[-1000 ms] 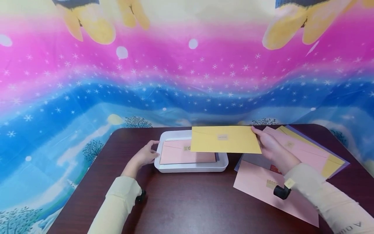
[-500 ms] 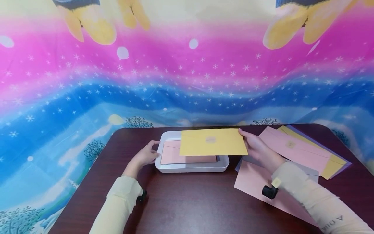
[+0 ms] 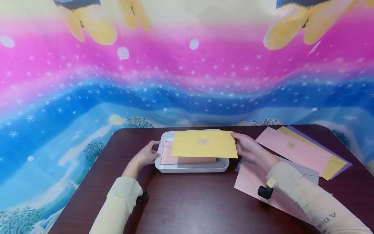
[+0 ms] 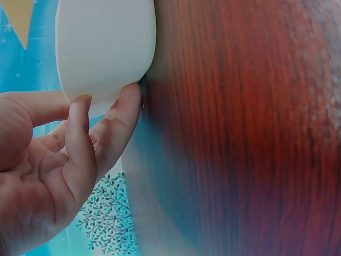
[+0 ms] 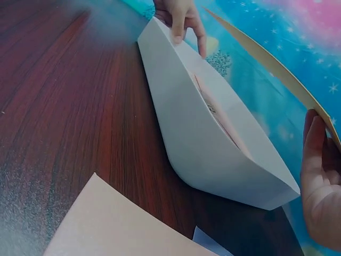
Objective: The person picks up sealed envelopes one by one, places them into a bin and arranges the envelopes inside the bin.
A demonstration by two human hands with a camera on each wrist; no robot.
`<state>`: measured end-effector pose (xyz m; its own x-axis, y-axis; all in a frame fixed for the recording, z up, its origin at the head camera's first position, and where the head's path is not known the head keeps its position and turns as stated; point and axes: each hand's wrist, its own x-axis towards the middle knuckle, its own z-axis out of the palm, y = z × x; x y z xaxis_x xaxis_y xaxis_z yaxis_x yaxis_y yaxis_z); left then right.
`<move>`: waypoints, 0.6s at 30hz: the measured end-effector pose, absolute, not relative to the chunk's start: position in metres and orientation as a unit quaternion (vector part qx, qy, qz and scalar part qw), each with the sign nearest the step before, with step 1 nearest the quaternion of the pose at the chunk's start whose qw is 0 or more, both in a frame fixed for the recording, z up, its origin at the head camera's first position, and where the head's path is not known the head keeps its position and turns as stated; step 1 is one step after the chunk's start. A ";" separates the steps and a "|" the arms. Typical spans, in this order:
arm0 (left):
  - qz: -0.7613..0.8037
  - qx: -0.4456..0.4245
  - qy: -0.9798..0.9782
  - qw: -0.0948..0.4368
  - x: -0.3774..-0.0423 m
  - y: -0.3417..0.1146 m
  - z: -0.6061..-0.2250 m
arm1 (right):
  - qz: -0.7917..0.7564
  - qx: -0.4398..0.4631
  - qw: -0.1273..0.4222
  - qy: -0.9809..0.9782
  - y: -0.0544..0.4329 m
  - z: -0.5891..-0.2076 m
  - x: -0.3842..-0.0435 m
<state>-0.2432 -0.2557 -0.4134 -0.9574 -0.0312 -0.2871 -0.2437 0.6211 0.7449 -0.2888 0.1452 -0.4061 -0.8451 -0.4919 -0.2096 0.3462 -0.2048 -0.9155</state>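
Observation:
My right hand (image 3: 249, 148) pinches the right end of a yellow envelope (image 3: 204, 144), thumb on top and fingers underneath. The envelope hangs flat over a white tray (image 3: 191, 168), a gap below it showing in the right wrist view. Inside the tray lies a pink envelope (image 3: 167, 154), partly covered from above by the yellow one. At the tray's left end, my left hand (image 3: 146, 154) holds the edge; in the left wrist view its bent fingers (image 4: 80, 133) meet the white end wall (image 4: 106, 48).
Right of the tray, a pink envelope (image 3: 287, 144) overlaps yellow and purple ones. Nearer me, another pink envelope (image 3: 248, 178) lies over a grey one (image 3: 309, 172), partly under my right forearm. Dark wooden table (image 3: 181, 201); a printed cloth (image 3: 187, 81) hangs behind it.
My right hand has carried the yellow envelope leftward and slightly lower, so it now covers more of the tray. My left hand has stayed at the tray's left end.

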 end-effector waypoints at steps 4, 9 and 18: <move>0.428 -0.076 0.892 0.125 -0.243 -0.257 -0.413 | -0.769 -0.066 0.273 0.574 0.140 -0.407 -0.290; 0.426 -0.071 0.893 0.124 -0.242 -0.258 -0.413 | -0.766 -0.070 0.278 0.575 0.134 -0.409 -0.291; 0.421 -0.071 0.896 0.124 -0.242 -0.256 -0.412 | -0.748 -0.076 0.282 0.596 0.123 -0.410 -0.292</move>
<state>-0.2422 -0.2563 -0.4115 -0.9591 -0.0221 -0.2822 -0.2315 0.6350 0.7370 -0.2915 0.1227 -0.4095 -0.8298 -0.5118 -0.2224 0.3310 -0.1306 -0.9346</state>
